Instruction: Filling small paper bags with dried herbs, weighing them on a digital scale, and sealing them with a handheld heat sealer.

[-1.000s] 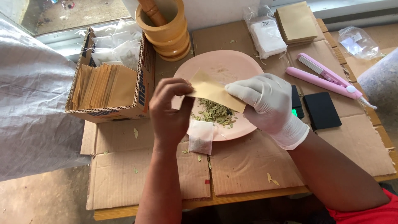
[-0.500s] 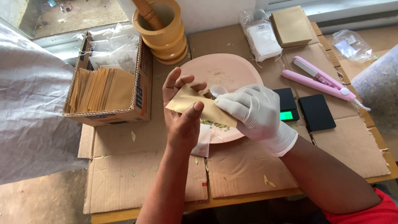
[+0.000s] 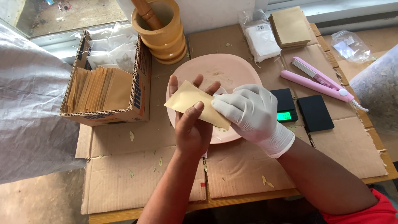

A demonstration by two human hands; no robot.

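A tan paper pouch (image 3: 195, 103) is held flat above the near edge of a pink plate (image 3: 215, 70), tilted with its left corner raised. The bare left hand (image 3: 190, 120) lies under the pouch, palm up, with the fingers spread behind it and the thumb pressed across its front face. The right hand (image 3: 253, 114), in a white glove, closes on the pouch's right end, fingers curled over the lower corner; what lies inside the grip is hidden.

The plate rests on flattened cardboard sheets (image 3: 141, 178) covering the table, with small green leaf fragments scattered on them. To the left stands an open cardboard box (image 3: 137, 83) holding a row of upright tan pouches (image 3: 97, 89) and white sachets (image 3: 110, 47) behind them. Beyond the plate sits a wooden mortar (image 3: 163, 29) with its pestle (image 3: 143, 9) leaning inside. To the right lie a bag of white sachets (image 3: 261, 39), a stack of tan pouches (image 3: 290, 25), a pink flat-iron sealer (image 3: 317, 79), a small black scale (image 3: 285, 104) with a lit green display, and a black lid (image 3: 315, 113) just beside it.
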